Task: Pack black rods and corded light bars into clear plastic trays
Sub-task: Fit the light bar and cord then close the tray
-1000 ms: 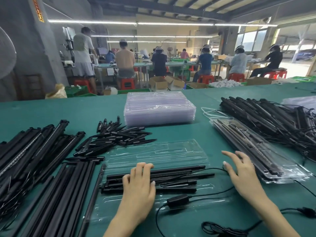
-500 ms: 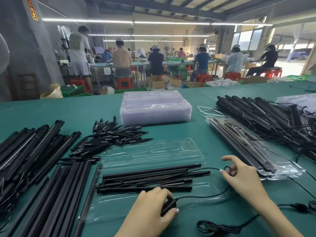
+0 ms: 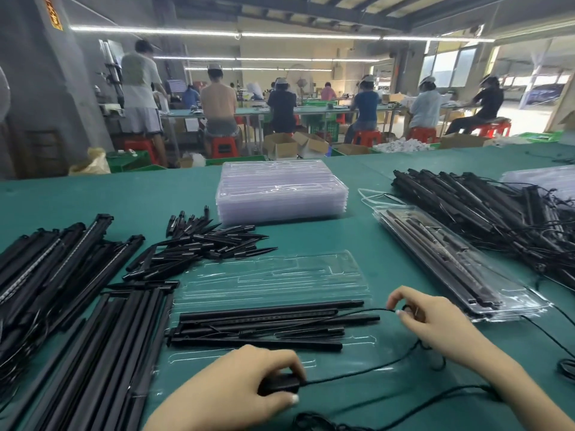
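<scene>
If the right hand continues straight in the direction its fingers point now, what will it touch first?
The right hand points left, pinching the black cord. Going on, it would probably meet the ends of the black rods in the open clear tray first; depth is uncertain.

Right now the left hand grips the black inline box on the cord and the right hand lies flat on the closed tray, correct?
Not quite. The head view shows the right hand pinching the cord beside the open tray. The left hand does grip the black inline box.
</scene>
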`<state>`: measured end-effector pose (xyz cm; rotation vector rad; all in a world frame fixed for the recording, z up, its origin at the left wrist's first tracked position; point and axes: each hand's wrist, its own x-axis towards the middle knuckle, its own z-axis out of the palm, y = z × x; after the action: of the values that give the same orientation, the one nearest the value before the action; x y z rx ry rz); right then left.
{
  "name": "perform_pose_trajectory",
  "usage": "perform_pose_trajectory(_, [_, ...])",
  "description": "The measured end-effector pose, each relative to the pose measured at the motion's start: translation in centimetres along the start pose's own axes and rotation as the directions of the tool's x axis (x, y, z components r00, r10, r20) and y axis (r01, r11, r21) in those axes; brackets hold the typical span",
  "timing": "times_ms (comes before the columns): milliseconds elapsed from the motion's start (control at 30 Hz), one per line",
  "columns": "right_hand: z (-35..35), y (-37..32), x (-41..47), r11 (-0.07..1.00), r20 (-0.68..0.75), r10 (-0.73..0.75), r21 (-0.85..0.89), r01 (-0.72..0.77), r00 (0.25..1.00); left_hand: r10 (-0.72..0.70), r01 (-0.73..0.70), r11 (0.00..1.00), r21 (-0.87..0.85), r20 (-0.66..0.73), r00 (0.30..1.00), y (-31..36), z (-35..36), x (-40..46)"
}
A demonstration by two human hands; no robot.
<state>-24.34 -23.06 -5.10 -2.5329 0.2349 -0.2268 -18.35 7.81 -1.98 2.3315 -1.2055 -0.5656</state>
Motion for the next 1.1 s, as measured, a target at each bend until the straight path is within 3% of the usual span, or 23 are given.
perform_pose_trajectory(67, [-0.4,0.3,-0.2,0.999,0.042,-0.013,0.04,0.011,0.999,0.014,-0.015,0.997,-0.072,-0.01,1.0,0.3,0.4,0.1])
perform_pose_trajectory(233, [-0.3,0.3,-0.2,0.965,-0.095,0.067,0.259,-0.04,0.993,-0.116,0.113,0.99,-0.079,-0.024,0.993,-1.0,-0.4,-1.4])
perform_pose_trajectory(400, [0.7,-0.3,0.4,0.988,-0.156,0.035,0.155,-0.011,0.987,-0.206,0.2,0.975,-0.096,-0.06,0.977,-2.5,-3.7,-5.6])
perform_pose_trajectory(567, [1.9,0.1,0.6,0.994,-0.163,0.069,0.099,-0.053,0.984,-0.135,0.035,0.911,-0.41,-0.218,0.967,-4.2,-6.3,-10.7])
perform_pose_trajectory(667, [2.5,0.0,0.5,0.995,-0.17,0.06,0.087,-0.045,0.984,-0.051,-0.01,0.992,-0.123,-0.477,0.878,-5.2,-7.1,-12.3])
perform_pose_trajectory(733, [2.4,-0.2,0.4,0.994,-0.187,0.055,0.099,-0.037,0.981,0.039,0.044,0.988,0.148,-0.516,0.856,-5.2,-8.2,-12.7])
perform_pose_trajectory(867, [2.0,-0.7,0.3,0.992,-0.208,0.069,0.114,-0.045,0.976,-0.01,0.194,0.915,0.354,-0.46,0.888,-6.3,-11.3,-13.9])
perform_pose_trajectory(1033, [2.3,-0.9,0.6,0.987,-0.179,0.118,0.13,-0.096,0.977,0.142,0.306,0.802,0.513,-0.661,0.737,-7.8,-15.7,-12.9])
perform_pose_trajectory(1100, [2.5,-1.3,0.8,0.985,-0.175,0.135,0.134,-0.112,0.975,0.281,0.302,0.706,0.641,-0.644,0.712,-7.4,-16.1,-11.4])
